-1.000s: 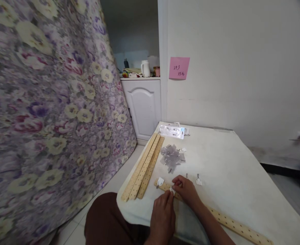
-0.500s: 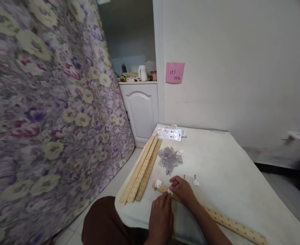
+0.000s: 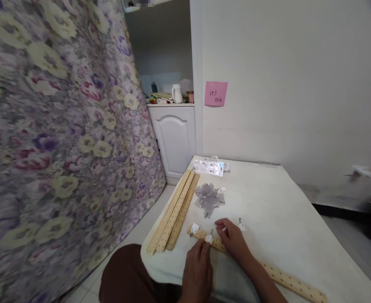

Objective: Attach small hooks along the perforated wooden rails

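A long perforated wooden strip [image 3: 284, 275] lies slantwise on the table, passing under my right forearm. On it sits a small white hook [image 3: 209, 238] with a metal prong. My left hand [image 3: 198, 266] is closed, its fingertips pinching the lower edge of this hook against the strip. Just to the right, my right hand [image 3: 232, 239] is raised off the hook, fingers curved and slightly apart, with nothing seen in them. Another white hook [image 3: 194, 228] rests at the strip's left end. Beyond the right hand lies a loose white hook [image 3: 241, 225].
Three more perforated wooden strips [image 3: 176, 212] lie along the table's left side. A pile of small clear plastic pieces [image 3: 210, 198] is near the middle. Clear blister packs [image 3: 208, 167] lie at the far edge of the white-covered table [image 3: 264, 195].
My right hand has moved off the hook, slightly to the right, and its fingers have loosened. My left hand stays at the hook. The view has shifted slightly.
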`<state>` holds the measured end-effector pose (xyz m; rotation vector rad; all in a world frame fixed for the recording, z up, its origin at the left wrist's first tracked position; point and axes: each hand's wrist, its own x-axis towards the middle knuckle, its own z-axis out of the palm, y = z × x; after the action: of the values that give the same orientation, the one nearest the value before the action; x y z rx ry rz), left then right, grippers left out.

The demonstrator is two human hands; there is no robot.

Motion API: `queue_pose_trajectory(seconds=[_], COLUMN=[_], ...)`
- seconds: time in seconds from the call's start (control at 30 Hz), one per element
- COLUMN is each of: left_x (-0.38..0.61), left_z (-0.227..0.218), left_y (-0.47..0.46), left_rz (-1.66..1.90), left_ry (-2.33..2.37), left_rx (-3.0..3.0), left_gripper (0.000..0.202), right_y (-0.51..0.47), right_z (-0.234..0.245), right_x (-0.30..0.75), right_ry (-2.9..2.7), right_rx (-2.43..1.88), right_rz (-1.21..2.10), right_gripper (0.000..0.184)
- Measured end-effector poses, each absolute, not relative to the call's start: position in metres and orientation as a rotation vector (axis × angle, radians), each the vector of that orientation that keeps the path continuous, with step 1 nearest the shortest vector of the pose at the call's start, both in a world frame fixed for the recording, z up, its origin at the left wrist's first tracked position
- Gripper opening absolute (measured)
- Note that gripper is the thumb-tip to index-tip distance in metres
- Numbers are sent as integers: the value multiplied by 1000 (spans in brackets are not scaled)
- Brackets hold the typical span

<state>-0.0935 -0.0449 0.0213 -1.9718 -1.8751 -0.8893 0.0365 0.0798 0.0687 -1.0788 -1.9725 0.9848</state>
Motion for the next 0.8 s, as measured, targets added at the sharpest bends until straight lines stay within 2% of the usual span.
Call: queue_pose_trajectory(seconds=[0.27, 0.5, 0.67, 0.8], left_x=[-94, -94, -94, -94], left_z=[22, 24, 24, 24], left_y=[-45, -43, -44, -45], left_rz=[-883, -887, -926, -980], left_ry=[-1877, -1859, -1866, -1893], left_rx=[-1976, -1983, -2006, -2003], left_gripper=[43, 37, 36, 38], right_y=[87, 70, 55, 47], right_z=[78, 74, 69, 68], right_x=[83, 40, 26, 29], right_ry=[-1973, -2135, -2222, -2285], right_rx=[-1155, -1090, -1093, -1029], right_rz=[884, 923, 756, 661], right_gripper=[23, 18, 8, 12])
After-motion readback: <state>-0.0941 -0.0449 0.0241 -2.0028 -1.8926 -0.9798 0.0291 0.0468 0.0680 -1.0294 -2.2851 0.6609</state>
